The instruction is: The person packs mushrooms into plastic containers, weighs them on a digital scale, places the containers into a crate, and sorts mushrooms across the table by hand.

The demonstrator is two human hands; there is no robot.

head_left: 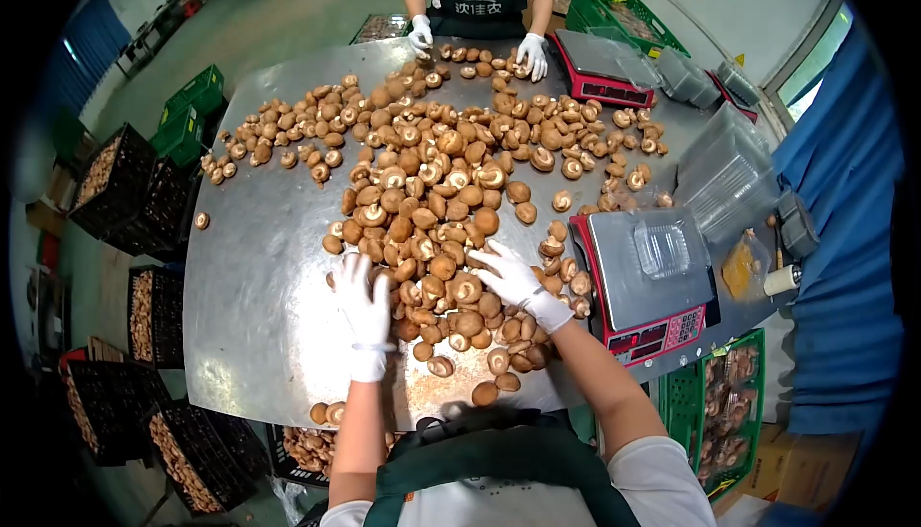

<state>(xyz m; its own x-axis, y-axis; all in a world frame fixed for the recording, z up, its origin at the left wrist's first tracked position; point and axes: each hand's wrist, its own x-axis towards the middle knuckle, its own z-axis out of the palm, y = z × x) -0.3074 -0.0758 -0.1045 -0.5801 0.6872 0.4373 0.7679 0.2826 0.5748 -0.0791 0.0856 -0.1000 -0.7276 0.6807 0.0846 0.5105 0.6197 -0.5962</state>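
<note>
A broad heap of brown shiitake mushrooms (451, 177) spreads over the metal table (254, 306). My left hand (363, 308), in a white glove, rests at the heap's near left edge, fingers extended and touching mushrooms. On the right side of the same heap lies my gloved right hand (508, 276), its fingers spread over the mushrooms. Neither hand grips anything that I can see. Several loose mushrooms (484, 393) lie between my forearms near the table's front edge. Right of my right hand stands a red scale (638, 268) with a clear plastic tray (664, 247) on its plate.
A co-worker (477, 0) in white gloves handles mushrooms at the far edge. A second scale (600, 71) and stacked clear trays (726, 177) occupy the right side. Black crates (206, 455) of mushrooms stand on the floor at left; a green crate (724, 412) holds packed trays at right.
</note>
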